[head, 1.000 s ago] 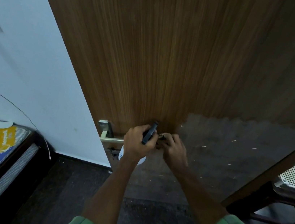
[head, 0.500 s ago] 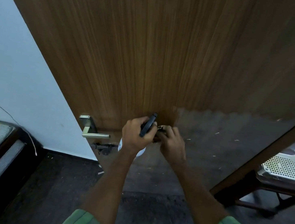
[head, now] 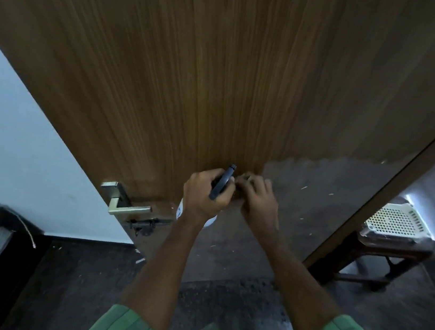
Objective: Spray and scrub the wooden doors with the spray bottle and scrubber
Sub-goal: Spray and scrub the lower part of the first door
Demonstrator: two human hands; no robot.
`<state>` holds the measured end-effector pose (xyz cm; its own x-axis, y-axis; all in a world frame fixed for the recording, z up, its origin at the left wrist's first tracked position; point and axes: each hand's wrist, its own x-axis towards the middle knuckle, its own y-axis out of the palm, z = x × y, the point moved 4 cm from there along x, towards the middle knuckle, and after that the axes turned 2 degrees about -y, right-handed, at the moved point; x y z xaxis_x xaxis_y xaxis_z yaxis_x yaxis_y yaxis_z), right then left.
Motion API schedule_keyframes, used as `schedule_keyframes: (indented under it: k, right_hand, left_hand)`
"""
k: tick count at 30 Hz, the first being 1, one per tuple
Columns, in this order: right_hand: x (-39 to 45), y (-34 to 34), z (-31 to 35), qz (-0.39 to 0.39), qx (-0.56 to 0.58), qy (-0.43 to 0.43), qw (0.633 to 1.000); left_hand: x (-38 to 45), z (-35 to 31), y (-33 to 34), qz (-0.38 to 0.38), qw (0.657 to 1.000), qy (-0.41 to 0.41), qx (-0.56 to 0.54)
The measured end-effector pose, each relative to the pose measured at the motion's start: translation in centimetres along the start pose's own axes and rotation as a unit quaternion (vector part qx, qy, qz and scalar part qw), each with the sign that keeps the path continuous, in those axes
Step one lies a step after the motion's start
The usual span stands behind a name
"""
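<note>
The left hand (head: 204, 194) gripped the spray bottle (head: 222, 181) by its dark head, close to the wooden door (head: 195, 77), apparently to steady it while the right hand (head: 258, 195) — fingers curled at the nozzle — adjusted something; whether it pinched anything, I cannot tell. The bottle's long axis ran up the door, nozzle uppermost — just right of the handle (head: 129, 207).

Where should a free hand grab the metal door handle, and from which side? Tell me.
Grip the flat horizontal lever of the door handle, well out from its square mount, where the bar stands clear of the wooden door. Come from the front and above, fingers curling over the top edge. The latch crowds it from below, and the left hand with the spray bottle lies beside its tip.
</note>
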<state>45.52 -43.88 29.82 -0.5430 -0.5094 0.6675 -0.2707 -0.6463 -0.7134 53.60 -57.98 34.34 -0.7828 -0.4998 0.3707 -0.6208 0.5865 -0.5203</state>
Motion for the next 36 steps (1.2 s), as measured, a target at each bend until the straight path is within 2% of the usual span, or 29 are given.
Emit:
schedule_keyframes:
  k: [3,4,5,7,9,11,12,15,18,20,22,26,28,30,33,35,36]
  right_hand:
    - [4.5,-5.0,0.7,-0.192,0.017,0.077,0.978]
    - [5.7,-6.0,0.6,-0.227,0.021,0.089,0.97]
    - [6.2,-6.1,0.4,-0.229,0.021,0.09,0.969]
    - [4.5,-4.4,-0.4,-0.183,0.008,0.059,0.981]
    - [0.8,-1.3,-1.6,-0.086,0.011,0.009,0.996]
    - [-2.2,1.0,-3.3,0.029,0.045,0.026,0.998]
    - [-2.7,1.4,-3.7,0.046,0.064,0.038,0.996]
    - [-1.1,-0.6,-3.9,-0.002,0.087,0.031,0.996]
    - [1.7,-4.4,-5.2,-0.134,0.057,-0.022,0.989]
    - [2.9,-5.6,-6.3,-0.184,0.038,-0.035,0.982]
    - [2.5,-4.8,-6.8,-0.171,0.025,-0.057,0.983]
    - [-1.2,-1.8,-7.9,-0.028,0.039,-0.143,0.989]
    - [-1.2,-2.1,-8.5,-0.006,0.045,-0.142,0.989]
    - [0.0,-4.0,-8.2,-0.055,0.053,-0.117,0.99]
    - [3.3,-7.4,-8.7,-0.205,0.035,-0.056,0.977]
    - [3.5,-7.5,-9.2,-0.234,0.029,-0.043,0.971]
    - [2.5,-6.5,-9.6,-0.212,0.023,-0.053,0.976]
  left_hand:
    - [-0.5,-0.4,0.6,0.006,1.0,-0.008,-0.009]
    - [-0.7,-0.5,1.0,0.008,1.0,-0.015,-0.008]
    - [-0.9,-0.5,1.4,0.009,1.0,-0.018,-0.006]
    - [-1.5,-0.7,2.0,0.004,1.0,-0.015,-0.018]
    - [-1.8,-1.6,2.6,-0.006,1.0,-0.009,-0.016]
    - [-2.0,-2.1,3.6,-0.011,1.0,-0.006,-0.004]
    - [-2.1,-2.6,4.0,-0.012,1.0,-0.005,-0.005]
    - [-2.1,-3.5,5.1,-0.036,0.999,-0.017,-0.014]
    - [-2.2,-4.0,6.4,-0.071,0.997,-0.024,-0.015]
    - [-2.3,-4.7,6.8,-0.074,0.997,-0.025,-0.013]
    - [-2.0,-5.2,6.9,-0.081,0.996,-0.032,-0.002]
    - [-1.2,-6.1,7.3,-0.074,0.997,-0.035,0.005]
    - [-1.1,-6.4,7.7,-0.071,0.997,-0.038,0.015]
    - [-1.4,-6.7,8.0,-0.079,0.996,-0.046,0.023]
    - [-1.6,-7.0,8.2,-0.088,0.995,-0.041,0.033]
    - [-1.8,-7.0,8.4,-0.092,0.994,-0.042,0.033]
    - [-1.9,-6.9,8.6,-0.092,0.994,-0.044,0.031]
